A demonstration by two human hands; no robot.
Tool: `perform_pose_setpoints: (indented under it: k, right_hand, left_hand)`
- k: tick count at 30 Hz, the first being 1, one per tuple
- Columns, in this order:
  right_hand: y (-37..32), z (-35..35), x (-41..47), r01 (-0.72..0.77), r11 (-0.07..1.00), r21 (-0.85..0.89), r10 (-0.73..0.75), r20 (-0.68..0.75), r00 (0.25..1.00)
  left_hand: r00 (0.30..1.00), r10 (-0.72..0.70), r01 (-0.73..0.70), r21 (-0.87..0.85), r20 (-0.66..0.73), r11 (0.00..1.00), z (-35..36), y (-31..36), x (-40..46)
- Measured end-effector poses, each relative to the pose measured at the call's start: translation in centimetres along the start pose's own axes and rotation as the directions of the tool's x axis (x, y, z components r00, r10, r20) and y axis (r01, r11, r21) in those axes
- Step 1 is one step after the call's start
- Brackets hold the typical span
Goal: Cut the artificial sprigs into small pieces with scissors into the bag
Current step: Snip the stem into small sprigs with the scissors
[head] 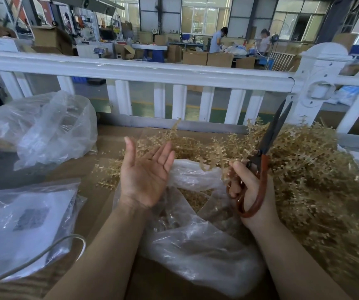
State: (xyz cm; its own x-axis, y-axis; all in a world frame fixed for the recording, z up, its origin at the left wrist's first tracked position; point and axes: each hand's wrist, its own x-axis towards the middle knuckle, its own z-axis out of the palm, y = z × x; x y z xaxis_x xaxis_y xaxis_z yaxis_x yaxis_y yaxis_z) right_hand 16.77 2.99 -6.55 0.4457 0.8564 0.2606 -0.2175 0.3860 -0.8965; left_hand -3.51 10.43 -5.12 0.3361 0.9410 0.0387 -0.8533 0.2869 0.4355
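— What is lying nearest to the person?

— A clear plastic bag (200, 245) is lying open on the brown cardboard surface (100, 204) between the two forearms, and small tan pieces (193, 197) are showing inside its mouth. To the left, a flat plastic sleeve (22, 224) with a printed sheet is lying beside a grey cable (44, 258).

— And the hands?

— The left hand (146, 169) is hovering palm up above the bag, fingers straight and slightly spread, holding nothing. The right hand (250, 189) is gripping the scissors (267, 148), fingers curled through the orange-brown handle loops, while the dark blades are pointing up and away, very slightly parted at the tips. That hand is also pinching a tan sprig (215, 156) against the handle, and the sprig is arching over the bag's mouth.

— Where is the rest of the material sitting?

— A large heap of artificial sprigs (308, 169) is spreading across the right side and behind the bag. A crumpled bag (44, 128) is sitting at far left. Beyond them a white railing (141, 72) is running across, and two people (217, 40) are standing at benches among cardboard boxes (206, 58).
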Motion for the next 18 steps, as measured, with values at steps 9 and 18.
perform_pose_setpoints:
  k: [9, 18]
  right_hand:
    - [0.4, -0.3, -0.1, 0.066, 0.991, -0.119, -0.034, 0.248, 0.968]
    - [0.4, 0.0, -0.5, 0.011, 0.984, -0.175, 0.023, 0.189, 0.982]
  left_hand:
    - [0.973, -0.213, 0.049, 0.810, 0.095, 0.585, 0.8, -2.5, -0.7]
    - [0.947, -0.061, -0.164, 0.641, 0.314, 0.750, 1.0, -2.9, -0.8]
